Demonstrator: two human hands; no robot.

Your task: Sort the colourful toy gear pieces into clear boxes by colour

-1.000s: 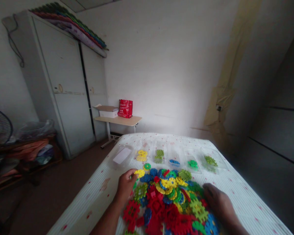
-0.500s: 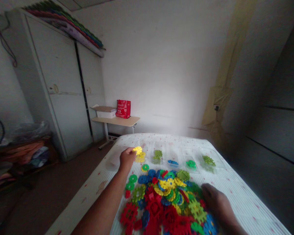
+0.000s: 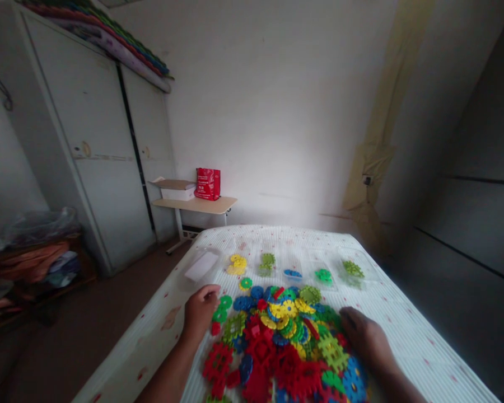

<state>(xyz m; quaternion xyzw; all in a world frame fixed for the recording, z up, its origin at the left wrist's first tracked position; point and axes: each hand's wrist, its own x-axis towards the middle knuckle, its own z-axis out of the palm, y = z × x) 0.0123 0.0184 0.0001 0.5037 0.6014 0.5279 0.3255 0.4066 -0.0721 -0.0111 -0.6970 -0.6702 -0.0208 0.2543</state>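
Note:
My left hand (image 3: 200, 310) hovers at the left edge of a heap of plastic building pieces, near two green notched discs (image 3: 222, 309). Its fingers are loosely bent, with no piece visible in them. My right hand (image 3: 365, 336) rests curled against the heap's right side; whatever its fingers hold, if anything, is hidden. The heap mixes red square pieces (image 3: 262, 350), yellow discs (image 3: 289, 308), blue discs (image 3: 355, 380) and light green lattice pieces (image 3: 332, 352). Beyond my left hand, yellow discs (image 3: 237, 263) sit in a clear tray.
Along the table's far part stand more clear trays, with light green pieces (image 3: 267, 262), blue pieces (image 3: 293, 274), green pieces (image 3: 323, 276) and more light green pieces (image 3: 353, 270). A white slab (image 3: 202, 266) lies at far left. Behind are a side table (image 3: 193, 205), red bag (image 3: 208, 183) and cabinet (image 3: 88, 140).
My left hand has let go of the yellow disc at the yellow tray and drawn back toward the heap. My right hand stays by the heap. The view has shifted slightly.

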